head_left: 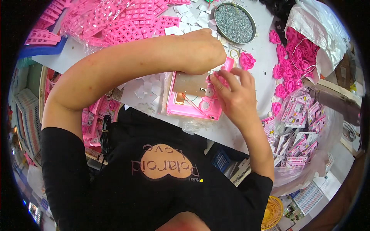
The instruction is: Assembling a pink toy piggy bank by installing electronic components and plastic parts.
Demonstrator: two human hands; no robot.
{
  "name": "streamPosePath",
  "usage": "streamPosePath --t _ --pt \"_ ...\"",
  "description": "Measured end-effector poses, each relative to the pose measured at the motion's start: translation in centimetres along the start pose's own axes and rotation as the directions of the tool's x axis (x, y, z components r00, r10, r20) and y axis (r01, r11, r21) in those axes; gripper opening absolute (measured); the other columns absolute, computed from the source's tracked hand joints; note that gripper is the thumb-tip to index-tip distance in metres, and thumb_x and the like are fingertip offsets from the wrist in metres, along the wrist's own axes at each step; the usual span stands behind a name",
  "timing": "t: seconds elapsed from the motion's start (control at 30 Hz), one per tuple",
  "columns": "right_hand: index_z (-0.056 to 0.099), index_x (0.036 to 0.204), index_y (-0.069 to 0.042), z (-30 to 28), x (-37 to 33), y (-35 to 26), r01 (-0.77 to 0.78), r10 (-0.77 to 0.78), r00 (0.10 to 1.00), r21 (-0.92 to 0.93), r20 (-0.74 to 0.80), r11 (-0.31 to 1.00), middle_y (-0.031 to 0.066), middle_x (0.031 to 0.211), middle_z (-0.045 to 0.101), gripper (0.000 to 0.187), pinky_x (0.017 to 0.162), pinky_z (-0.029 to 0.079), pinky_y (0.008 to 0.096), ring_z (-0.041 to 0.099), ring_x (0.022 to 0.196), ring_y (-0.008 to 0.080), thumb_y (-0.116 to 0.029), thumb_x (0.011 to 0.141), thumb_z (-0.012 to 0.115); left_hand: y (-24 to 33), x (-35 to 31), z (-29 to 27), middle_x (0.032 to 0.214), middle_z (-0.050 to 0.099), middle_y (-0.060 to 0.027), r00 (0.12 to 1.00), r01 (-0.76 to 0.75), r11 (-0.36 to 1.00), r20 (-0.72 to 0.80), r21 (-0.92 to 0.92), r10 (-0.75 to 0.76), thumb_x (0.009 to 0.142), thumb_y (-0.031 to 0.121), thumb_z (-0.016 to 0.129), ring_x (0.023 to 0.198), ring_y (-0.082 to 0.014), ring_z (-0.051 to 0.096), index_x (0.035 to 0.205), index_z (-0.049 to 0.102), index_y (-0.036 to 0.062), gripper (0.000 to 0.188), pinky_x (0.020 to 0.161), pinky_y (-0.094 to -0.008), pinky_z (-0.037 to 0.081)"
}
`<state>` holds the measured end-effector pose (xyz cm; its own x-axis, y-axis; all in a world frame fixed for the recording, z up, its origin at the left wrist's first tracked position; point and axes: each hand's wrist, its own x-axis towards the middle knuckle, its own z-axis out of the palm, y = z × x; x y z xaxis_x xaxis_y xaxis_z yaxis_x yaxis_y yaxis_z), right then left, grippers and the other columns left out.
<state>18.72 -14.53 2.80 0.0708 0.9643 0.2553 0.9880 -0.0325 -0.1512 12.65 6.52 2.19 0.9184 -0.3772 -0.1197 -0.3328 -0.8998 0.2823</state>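
Observation:
A pink plastic toy housing (185, 112) lies open on the white table in front of me. Inside it are a flat greyish panel (187, 82), thin red wires and a round white part (205, 104). My left hand (204, 50) is curled over the far end of the housing, its fingers mostly hidden behind its back. At the housing's right side, my right hand (237, 92) has its thumb and index finger bent together by the upper right edge. Whatever small piece lies between those fingertips is too small to make out.
Beyond the housing stands a round dish (235, 23) of small screws. Pink keypads (127, 23) pile up at the far left, near white paper pieces (189, 17). Pink ring-shaped parts (298, 57) spill from a bag at right; printed pink panels (296, 111) fill a clear bag.

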Motion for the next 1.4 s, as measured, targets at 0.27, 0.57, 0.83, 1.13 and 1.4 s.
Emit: streamPosePath --t 0.27,0.57,0.83,1.13,1.4 --pt "0.072 0.114 -0.003 -0.2 -0.7 -0.5 -0.121 0.114 0.993 0.281 0.043 0.952 0.0110 0.110 0.067 0.035 0.086 0.052 0.0430 0.060 0.101 0.0324 -0.006 0.079 0.076 1.0 -0.7 -0.2 0.075 0.070 -0.0101 0.994 -0.105 0.992 -0.030 0.073 0.107 0.080 0.013 0.065 0.074 -0.0276 0.069 0.084 0.070 0.0070 0.008 0.088 -0.0390 0.047" --pt "0.065 0.122 0.001 0.2 0.5 -4.4 -0.237 0.244 0.962 -0.070 0.124 0.969 0.0138 0.110 0.062 0.043 0.087 0.051 0.0412 0.059 0.102 0.0320 -0.009 0.081 0.070 1.4 -0.4 1.6 0.080 0.067 -0.0138 0.969 -0.059 0.996 -0.244 -0.066 0.041 0.085 0.015 0.064 0.079 -0.0298 0.069 0.097 0.065 0.0064 0.014 0.078 -0.0427 0.052" --pt "0.068 0.122 -0.003 -1.6 -0.6 -1.6 -0.117 0.095 0.980 0.121 0.175 0.986 0.0089 0.121 0.065 0.039 0.088 0.055 0.0402 0.060 0.107 0.0324 -0.011 0.084 0.072 -3.0 -3.7 -0.7 0.082 0.070 -0.0145 0.707 0.299 0.874 -0.526 -0.383 -0.472 0.087 0.028 0.071 0.077 -0.0310 0.069 0.090 0.070 0.0030 0.025 0.070 -0.0397 0.053" --pt "0.071 0.110 -0.003 -1.8 0.2 -1.6 -0.162 0.139 0.981 0.176 0.135 0.971 0.0100 0.110 0.067 0.029 0.084 0.054 0.0390 0.062 0.099 0.0299 -0.012 0.082 0.074 -1.4 -4.7 2.5 0.088 0.071 -0.0040 0.735 0.277 0.933 -0.574 -0.231 -0.360 0.085 0.031 0.072 0.087 -0.0241 0.066 0.086 0.071 0.0107 0.020 0.088 -0.0405 0.042" --pt "0.071 0.092 -0.001 1.6 4.6 -0.6 -0.388 0.532 0.847 0.701 0.015 0.598 0.0105 0.081 0.069 0.014 0.056 0.049 0.0296 0.063 0.061 0.0186 -0.014 0.088 0.075 1.4 -5.4 2.3 0.086 0.070 -0.0033 0.733 0.160 0.942 -0.604 -0.294 -0.313 0.087 0.020 0.072 0.084 -0.0239 0.067 0.092 0.069 0.0114 0.011 0.088 -0.0437 0.042"
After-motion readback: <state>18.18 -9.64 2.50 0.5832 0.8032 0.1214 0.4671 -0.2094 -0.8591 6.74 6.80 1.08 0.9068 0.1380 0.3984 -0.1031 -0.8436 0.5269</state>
